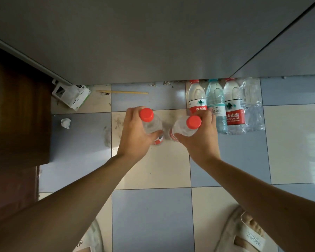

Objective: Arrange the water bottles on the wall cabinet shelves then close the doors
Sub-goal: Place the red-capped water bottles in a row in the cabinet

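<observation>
My left hand (135,137) grips one clear plastic red-capped water bottle (152,124), my right hand (201,140) another (185,127); thin, probably slippery walls, so I hold the shoulders.

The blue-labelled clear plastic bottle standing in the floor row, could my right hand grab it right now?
Probably not yet: the right hand already grips a red-capped clear bottle. The blue-labelled clear plastic bottle itself stands unobstructed just beyond it.

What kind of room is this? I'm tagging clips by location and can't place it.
Probably a lived-in home room, perhaps a kitchen or storage corner: a checkered tile floor, four water bottles standing by a grey cabinet, and slippers on the person's feet. Each hand grips a red-capped bottle.
</observation>
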A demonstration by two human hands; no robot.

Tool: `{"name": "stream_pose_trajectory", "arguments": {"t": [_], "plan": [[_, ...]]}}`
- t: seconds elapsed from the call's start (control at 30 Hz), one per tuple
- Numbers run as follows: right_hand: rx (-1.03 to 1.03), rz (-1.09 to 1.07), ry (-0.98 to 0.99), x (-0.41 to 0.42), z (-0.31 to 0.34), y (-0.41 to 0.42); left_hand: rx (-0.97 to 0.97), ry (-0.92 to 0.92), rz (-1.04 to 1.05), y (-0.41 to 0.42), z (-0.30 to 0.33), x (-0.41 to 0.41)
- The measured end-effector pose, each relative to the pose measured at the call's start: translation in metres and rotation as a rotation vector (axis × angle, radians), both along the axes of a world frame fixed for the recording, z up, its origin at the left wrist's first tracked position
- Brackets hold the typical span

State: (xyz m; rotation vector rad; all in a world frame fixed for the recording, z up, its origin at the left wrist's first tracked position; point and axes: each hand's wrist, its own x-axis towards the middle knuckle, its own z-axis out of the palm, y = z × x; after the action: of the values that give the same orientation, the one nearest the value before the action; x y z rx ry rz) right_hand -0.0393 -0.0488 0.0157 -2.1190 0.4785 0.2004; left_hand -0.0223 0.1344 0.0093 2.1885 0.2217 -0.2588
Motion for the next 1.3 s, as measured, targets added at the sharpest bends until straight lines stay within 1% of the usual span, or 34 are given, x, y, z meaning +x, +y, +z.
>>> {"name": "stream_pose_trajectory", "arguments": {"t": [0.1,0.27,0.33,0.47,0.57,0.63,0.7,0.77,0.83,1.03,1.17,1.3], "plan": [[-0.010,-0.017,-0.046,-0.002,-0.003,0.002,0.059,-0.119,-0.034,-0.001,-0.005,-0.011],[-0.024,0.061,-0.130,-0.019,-0.017,0.005,0.071,-0.203,-0.066,0.001,-0.009,-0.031],[-0.015,0.059,-0.114,-0.027,-0.021,0.003,0.048,-0.176,-0.049,0.003,-0.009,-0.039],[0.008,0.063,-0.004,-0.030,-0.026,-0.005,0.031,-0.102,-0.051,0.006,-0.009,-0.041],[0.045,0.083,0.125,-0.027,-0.031,-0.009,0.026,0.016,-0.084,0.010,-0.012,-0.038],[0.108,0.067,0.189,-0.023,-0.036,-0.013,0.003,0.110,-0.058,0.013,-0.016,-0.036],[0.213,0.052,0.229,-0.018,-0.041,-0.014,-0.077,0.199,0.010,0.012,-0.021,-0.034],[0.291,0.056,0.245,-0.014,-0.048,-0.014,-0.196,0.250,0.091,0.007,-0.027,-0.032],[0.330,0.052,0.251,-0.013,-0.053,-0.013,-0.261,0.255,0.154,0.001,-0.033,-0.033],[0.389,-0.017,0.252,-0.018,-0.044,-0.017,-0.267,0.263,0.243,-0.007,-0.030,-0.036],[0.373,-0.061,0.288,-0.026,-0.021,-0.024,-0.242,0.298,0.210,-0.007,-0.007,-0.038],[0.344,-0.039,0.293,-0.024,0.025,-0.035,-0.252,0.302,0.158,-0.008,0.038,-0.038]]}}
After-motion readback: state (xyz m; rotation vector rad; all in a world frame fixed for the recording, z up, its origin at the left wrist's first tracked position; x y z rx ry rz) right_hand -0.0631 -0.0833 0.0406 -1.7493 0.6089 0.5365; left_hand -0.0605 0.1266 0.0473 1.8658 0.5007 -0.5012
